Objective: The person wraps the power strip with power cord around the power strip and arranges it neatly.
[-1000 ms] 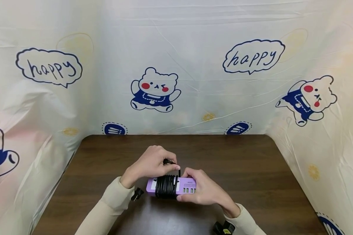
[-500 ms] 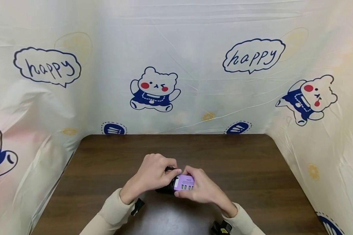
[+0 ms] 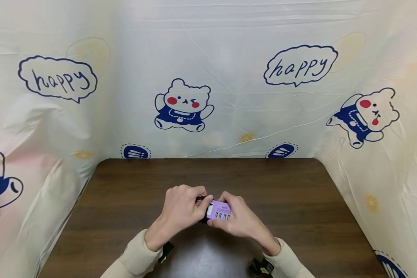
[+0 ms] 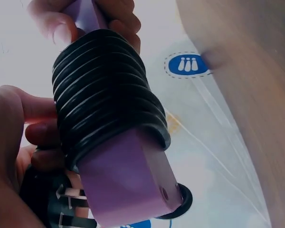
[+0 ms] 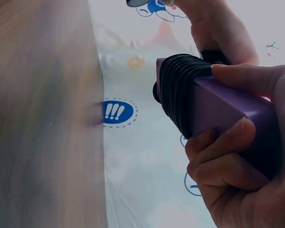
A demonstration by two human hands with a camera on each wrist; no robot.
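Note:
A purple power strip [image 3: 219,209] with a row of USB ports is held above the middle of the table. Black cord [image 4: 104,85] is wound round it in several tight turns. My right hand [image 3: 241,217] grips its right end, thumb on one side and curled fingers on the other. My left hand [image 3: 182,206] covers the strip's left end in the head view. In the left wrist view it holds the cord's black plug [image 4: 42,194], prongs toward the strip, with fingers against the coils. A loop of cord shows past the strip's bare end.
The brown wooden table [image 3: 281,185] has a pale printed curtain [image 3: 229,58] along its back and sides. Black wrist cameras, one below the left cuff [image 3: 165,251] and one by the right cuff [image 3: 262,266], sit close to the tabletop in the head view.
My left hand has come down from above the strip to its left end, now hiding the coils in the head view. The strip has tilted and risen slightly, still in my right hand.

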